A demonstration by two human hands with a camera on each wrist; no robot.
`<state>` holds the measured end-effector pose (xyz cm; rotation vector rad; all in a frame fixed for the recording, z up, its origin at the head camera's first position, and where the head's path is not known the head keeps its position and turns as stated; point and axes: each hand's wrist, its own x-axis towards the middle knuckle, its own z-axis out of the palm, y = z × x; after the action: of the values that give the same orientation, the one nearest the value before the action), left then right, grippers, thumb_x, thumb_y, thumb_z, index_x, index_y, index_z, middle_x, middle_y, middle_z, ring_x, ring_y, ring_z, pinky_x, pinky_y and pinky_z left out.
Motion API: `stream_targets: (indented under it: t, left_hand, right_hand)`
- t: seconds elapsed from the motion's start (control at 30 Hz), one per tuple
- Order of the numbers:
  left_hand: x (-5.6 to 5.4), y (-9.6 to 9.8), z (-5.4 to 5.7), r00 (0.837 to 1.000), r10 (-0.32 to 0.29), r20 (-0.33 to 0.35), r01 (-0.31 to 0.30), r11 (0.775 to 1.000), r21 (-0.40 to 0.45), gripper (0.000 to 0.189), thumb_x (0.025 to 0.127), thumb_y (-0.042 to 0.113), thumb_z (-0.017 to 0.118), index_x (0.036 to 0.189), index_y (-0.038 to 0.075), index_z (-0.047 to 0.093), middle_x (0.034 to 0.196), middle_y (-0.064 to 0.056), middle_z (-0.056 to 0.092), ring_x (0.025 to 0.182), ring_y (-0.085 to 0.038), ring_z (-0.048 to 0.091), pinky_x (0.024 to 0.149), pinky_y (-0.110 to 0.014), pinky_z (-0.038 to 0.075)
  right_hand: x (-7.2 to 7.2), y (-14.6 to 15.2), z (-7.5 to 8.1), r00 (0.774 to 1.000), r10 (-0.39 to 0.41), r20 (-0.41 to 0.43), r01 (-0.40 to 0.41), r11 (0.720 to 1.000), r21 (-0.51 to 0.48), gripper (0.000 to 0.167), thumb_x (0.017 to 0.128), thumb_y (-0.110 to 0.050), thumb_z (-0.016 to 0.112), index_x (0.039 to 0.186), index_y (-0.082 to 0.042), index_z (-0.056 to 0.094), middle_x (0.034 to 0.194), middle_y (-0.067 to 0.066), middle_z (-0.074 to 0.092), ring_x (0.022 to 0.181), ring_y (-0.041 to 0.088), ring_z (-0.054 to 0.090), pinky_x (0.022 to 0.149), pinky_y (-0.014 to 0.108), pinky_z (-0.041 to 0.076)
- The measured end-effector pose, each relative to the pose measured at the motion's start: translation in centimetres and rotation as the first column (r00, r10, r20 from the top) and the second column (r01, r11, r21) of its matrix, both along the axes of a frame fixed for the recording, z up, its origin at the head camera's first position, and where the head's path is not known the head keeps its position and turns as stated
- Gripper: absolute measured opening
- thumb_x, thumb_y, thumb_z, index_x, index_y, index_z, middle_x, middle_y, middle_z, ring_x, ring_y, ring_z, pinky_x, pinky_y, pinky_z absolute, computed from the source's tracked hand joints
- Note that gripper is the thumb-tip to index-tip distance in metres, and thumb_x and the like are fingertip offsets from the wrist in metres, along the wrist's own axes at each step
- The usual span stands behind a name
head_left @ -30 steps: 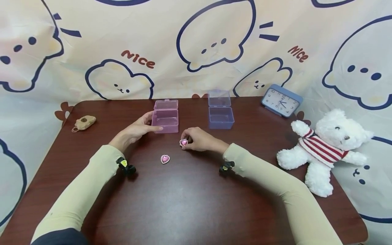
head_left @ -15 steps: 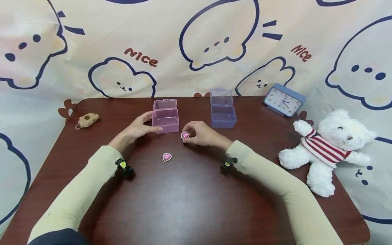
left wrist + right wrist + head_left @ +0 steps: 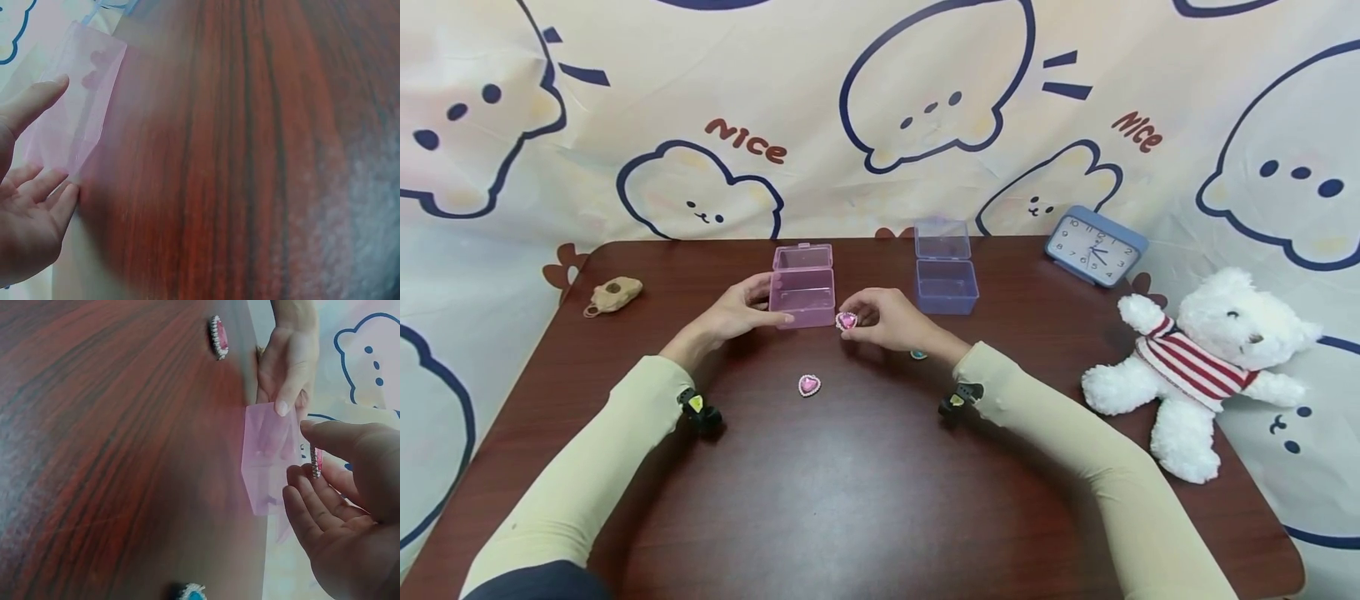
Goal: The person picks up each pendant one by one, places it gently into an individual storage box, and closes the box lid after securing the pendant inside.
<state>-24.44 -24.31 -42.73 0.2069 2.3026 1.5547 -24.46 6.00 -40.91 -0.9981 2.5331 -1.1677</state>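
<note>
My left hand (image 3: 730,317) grips the left side of a pink see-through plastic box (image 3: 802,317), thumb along its front and fingers on its left side. The box stands with its lid (image 3: 803,257) raised at the back. Just beside the box's front right corner, my right hand (image 3: 891,320) pinches a pink heart-shaped gem (image 3: 846,321) with a beaded rim between thumb and fingers. Another pink heart gem (image 3: 808,385) lies on the table nearer me. Under the right wrist a blue gem (image 3: 918,354) partly shows; its rim also appears in the right wrist view.
A blue see-through box (image 3: 947,297), lid up, stands right of the pink one. Farther right are a blue clock (image 3: 1096,249) and a white teddy bear (image 3: 1206,354) in a striped shirt. A small tan object with a loop (image 3: 615,296) lies at the far left.
My right hand has carried the pinched heart gem away from me, up to the pink box. The blue gem has come into sight under the wrist. The left hand keeps its grip on the box.
</note>
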Motion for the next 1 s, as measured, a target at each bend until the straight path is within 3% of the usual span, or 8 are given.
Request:
stream_targets:
  t: [0.23,0.53,0.77,1.0]
  left_hand:
    - [-0.2,-0.2,0.0,1.0,-0.011,0.01,0.011,0.998,0.057,0.094,0.091,0.017,0.08,0.163,0.008,0.022,0.167,-0.017,0.035,0.157,-0.034,0.03,0.129,-0.051,0.027]
    - [-0.3,-0.4,0.0,0.999,-0.027,0.027,0.026,0.999,0.042,0.095,0.091,0.02,0.08,0.165,0.01,0.02,0.168,-0.017,0.032,0.157,-0.035,0.029,0.129,-0.051,0.027]
    - [-0.1,-0.4,-0.1,0.999,-0.035,0.033,0.034,0.999,0.033,0.093,0.093,0.023,0.078,0.164,0.01,0.02,0.169,-0.015,0.031,0.158,-0.035,0.027,0.129,-0.053,0.025]
    - [-0.1,-0.4,-0.2,0.999,-0.041,0.022,0.041,0.999,0.027,0.094,0.093,0.021,0.078,0.164,0.007,0.018,0.169,-0.016,0.03,0.157,-0.036,0.029,0.13,-0.052,0.024]
  right_hand:
    - [-0.3,-0.5,0.9,1.0,-0.006,-0.007,0.006,1.0,-0.021,0.032,0.085,-0.014,0.085,0.114,-0.006,0.075,0.099,0.007,0.075,0.085,0.013,0.071,0.08,0.021,0.062]
    - [-0.9,-1.3,2.5,1.0,-0.015,0.008,0.015,0.999,-0.042,0.035,0.086,-0.015,0.084,0.119,-0.006,0.074,0.103,0.008,0.075,0.089,0.016,0.071,0.085,0.025,0.062]
    - [-1.4,-2.6,2.7,0.999,-0.018,0.038,0.021,0.997,-0.08,0.036,0.087,-0.011,0.082,0.121,-0.004,0.073,0.106,0.011,0.076,0.093,0.019,0.073,0.088,0.027,0.063]
    - [-2.1,-3.5,3.8,0.999,-0.037,0.03,0.04,0.992,-0.116,0.038,0.088,-0.016,0.082,0.123,-0.006,0.073,0.106,0.009,0.076,0.091,0.016,0.072,0.084,0.026,0.061]
